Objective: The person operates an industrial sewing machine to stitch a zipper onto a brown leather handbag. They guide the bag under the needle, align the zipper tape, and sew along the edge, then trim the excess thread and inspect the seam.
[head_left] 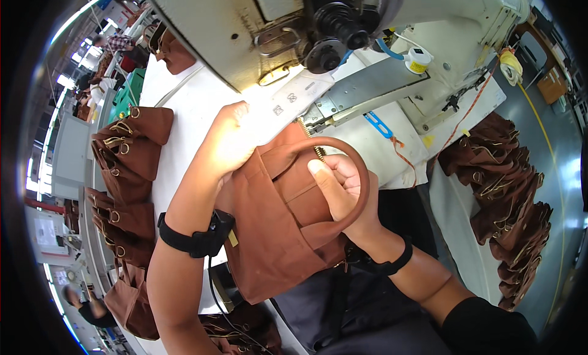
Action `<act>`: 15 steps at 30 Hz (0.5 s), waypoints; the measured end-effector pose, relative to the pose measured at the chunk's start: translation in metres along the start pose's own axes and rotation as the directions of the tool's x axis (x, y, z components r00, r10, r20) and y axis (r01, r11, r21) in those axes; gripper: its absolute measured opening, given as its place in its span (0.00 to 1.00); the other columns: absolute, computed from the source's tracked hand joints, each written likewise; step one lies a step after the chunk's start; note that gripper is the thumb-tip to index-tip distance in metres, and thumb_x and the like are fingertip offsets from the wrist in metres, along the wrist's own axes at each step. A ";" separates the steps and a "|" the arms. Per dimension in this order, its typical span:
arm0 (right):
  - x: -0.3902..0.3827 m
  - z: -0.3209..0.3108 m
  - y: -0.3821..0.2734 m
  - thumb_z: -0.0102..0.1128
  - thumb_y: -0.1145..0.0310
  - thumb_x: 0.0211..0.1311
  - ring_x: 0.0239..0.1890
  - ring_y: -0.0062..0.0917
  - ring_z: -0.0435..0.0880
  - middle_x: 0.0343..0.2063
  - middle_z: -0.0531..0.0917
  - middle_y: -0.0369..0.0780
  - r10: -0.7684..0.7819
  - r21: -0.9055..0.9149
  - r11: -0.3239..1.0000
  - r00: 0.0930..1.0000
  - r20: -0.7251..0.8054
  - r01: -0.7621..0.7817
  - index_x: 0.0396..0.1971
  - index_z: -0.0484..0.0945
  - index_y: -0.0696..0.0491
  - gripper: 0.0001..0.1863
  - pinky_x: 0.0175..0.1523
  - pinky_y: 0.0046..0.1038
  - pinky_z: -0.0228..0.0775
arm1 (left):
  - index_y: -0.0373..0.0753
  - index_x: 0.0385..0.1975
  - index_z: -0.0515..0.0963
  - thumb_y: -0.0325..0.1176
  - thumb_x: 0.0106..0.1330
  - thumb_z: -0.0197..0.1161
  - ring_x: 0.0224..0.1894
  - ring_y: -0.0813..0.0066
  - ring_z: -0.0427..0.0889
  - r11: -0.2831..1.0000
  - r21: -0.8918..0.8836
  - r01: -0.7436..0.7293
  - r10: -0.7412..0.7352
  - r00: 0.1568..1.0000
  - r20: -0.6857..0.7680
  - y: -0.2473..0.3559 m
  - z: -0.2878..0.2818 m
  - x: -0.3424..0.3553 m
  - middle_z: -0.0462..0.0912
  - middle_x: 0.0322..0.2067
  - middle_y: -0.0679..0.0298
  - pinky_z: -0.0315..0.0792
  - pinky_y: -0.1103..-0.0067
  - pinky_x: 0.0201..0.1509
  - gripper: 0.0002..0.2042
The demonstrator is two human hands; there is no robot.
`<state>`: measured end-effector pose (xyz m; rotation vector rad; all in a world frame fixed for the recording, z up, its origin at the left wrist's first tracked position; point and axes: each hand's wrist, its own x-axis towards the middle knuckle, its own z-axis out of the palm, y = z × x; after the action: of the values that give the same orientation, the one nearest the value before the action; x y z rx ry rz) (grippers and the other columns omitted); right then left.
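Observation:
A brown handbag (263, 232) with a round rolled handle (365, 190) lies tilted below the sewing machine head (263, 24). Its brass-toothed zipper (319, 152) runs up to the needle area. Through the handle loop reaches my right hand (343, 186), its thumb and bent fingers pinching the bag's zipper edge. My left hand (231, 138) rests against the bag's upper left side; the machine head hides its fingers. Both wrists wear black straps, the left one with a small black device (214, 232).
More brown bags (131, 147) line the table's left side, and a pile of brown pieces with zippers (496, 171) hangs at the right. A blue tool (378, 125) with an orange cord lies on the white table (398, 171). People work at the far left.

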<state>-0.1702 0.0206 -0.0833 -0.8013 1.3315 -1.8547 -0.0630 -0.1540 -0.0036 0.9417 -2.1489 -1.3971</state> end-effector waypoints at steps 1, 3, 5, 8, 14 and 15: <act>0.001 0.002 -0.001 0.62 0.67 0.75 0.25 0.06 0.67 0.22 0.76 0.26 -0.003 0.016 1.000 1.000 0.003 0.003 0.40 0.82 0.63 0.12 0.28 0.17 0.58 | 0.30 0.49 0.85 0.27 0.72 0.63 0.39 0.83 0.82 1.000 -0.024 -0.004 0.004 1.000 0.021 -0.003 -0.003 0.003 0.87 0.39 0.67 0.76 0.83 0.45 0.11; 0.007 0.002 0.001 0.63 0.69 0.75 0.29 0.07 0.71 0.26 0.80 0.28 0.038 0.021 0.999 0.999 0.026 -0.039 0.41 0.83 0.63 0.10 0.32 0.17 0.62 | 0.29 0.50 0.85 0.28 0.72 0.64 0.38 0.84 0.82 0.993 -0.112 -0.037 0.047 0.995 0.083 -0.009 -0.009 0.012 0.88 0.39 0.67 0.76 0.84 0.46 0.12; 0.014 0.002 0.006 0.63 0.70 0.74 0.33 0.09 0.77 0.31 0.85 0.31 0.055 0.015 0.998 0.998 0.032 -0.056 0.43 0.83 0.63 0.10 0.39 0.17 0.70 | 0.29 0.50 0.85 0.30 0.71 0.65 0.39 0.82 0.83 0.983 -0.184 -0.023 0.044 0.993 0.110 -0.011 -0.013 0.019 0.88 0.40 0.65 0.76 0.83 0.49 0.13; 0.015 0.007 0.005 0.63 0.69 0.74 0.34 0.10 0.78 0.33 0.86 0.32 0.048 0.007 0.999 0.999 0.015 -0.048 0.44 0.83 0.63 0.11 0.41 0.18 0.73 | 0.29 0.50 0.85 0.33 0.71 0.66 0.43 0.79 0.83 0.992 -0.127 0.023 -0.006 0.990 0.138 -0.022 -0.024 0.025 0.89 0.41 0.63 0.75 0.81 0.53 0.14; 0.014 0.010 0.013 0.63 0.68 0.74 0.30 0.09 0.73 0.28 0.81 0.29 0.025 0.043 0.999 0.999 -0.022 -0.024 0.41 0.84 0.65 0.12 0.34 0.16 0.65 | 0.38 0.53 0.86 0.33 0.71 0.66 0.52 0.72 0.82 0.969 -0.078 0.234 -0.209 0.948 0.242 -0.010 -0.036 0.036 0.88 0.50 0.60 0.73 0.78 0.58 0.14; 0.016 0.009 0.016 0.64 0.67 0.74 0.31 0.09 0.73 0.28 0.81 0.29 0.015 0.053 0.998 0.999 -0.030 -0.013 0.41 0.84 0.65 0.13 0.35 0.17 0.66 | 0.39 0.53 0.86 0.33 0.71 0.66 0.52 0.72 0.81 0.968 -0.052 0.247 -0.228 0.945 0.234 -0.004 -0.031 0.041 0.87 0.51 0.60 0.73 0.78 0.58 0.14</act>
<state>-0.1689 -0.0008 -0.0945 -0.7368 1.2979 -1.8905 -0.0697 -0.2046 0.0050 1.0863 -2.1749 -1.7718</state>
